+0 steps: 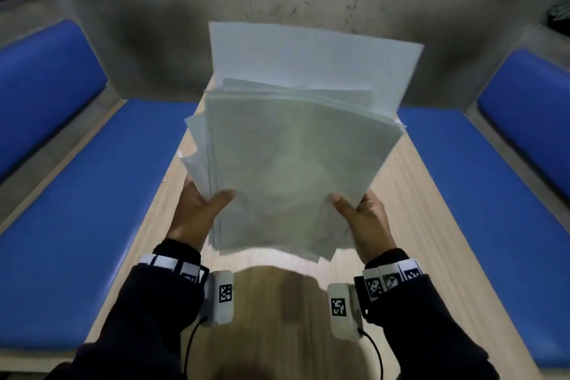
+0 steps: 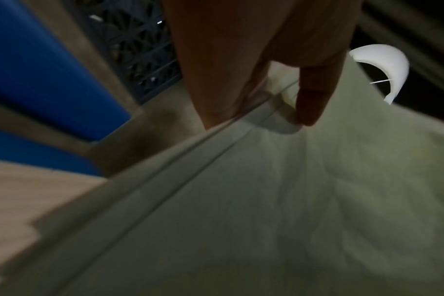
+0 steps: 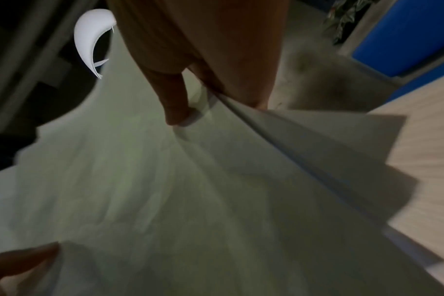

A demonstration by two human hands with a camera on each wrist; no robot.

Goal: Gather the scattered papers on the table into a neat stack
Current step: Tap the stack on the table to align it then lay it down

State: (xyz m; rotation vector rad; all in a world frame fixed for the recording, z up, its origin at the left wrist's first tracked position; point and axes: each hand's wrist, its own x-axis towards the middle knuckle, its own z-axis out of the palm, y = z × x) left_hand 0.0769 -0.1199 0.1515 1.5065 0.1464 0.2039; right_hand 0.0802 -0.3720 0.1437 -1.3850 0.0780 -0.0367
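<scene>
Both hands, left (image 1: 197,210) & right (image 1: 364,216), pinch uneven papers (image 1: 296,163) above table (image 1: 431,225); should tap edges down to square them.

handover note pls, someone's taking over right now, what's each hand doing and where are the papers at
Left hand: grips the left side of the bundle of papers, thumb on top.
Right hand: grips the right side the same way.
Papers: all that show are in that one bundle, held up above the wooden table, near edge lowest.
Done: sheets gathered into both hands.
Left: edges are still uneven, with sheets sticking out at the top and left. Probably tap the bundle square on the table, then lay it flat.
</scene>
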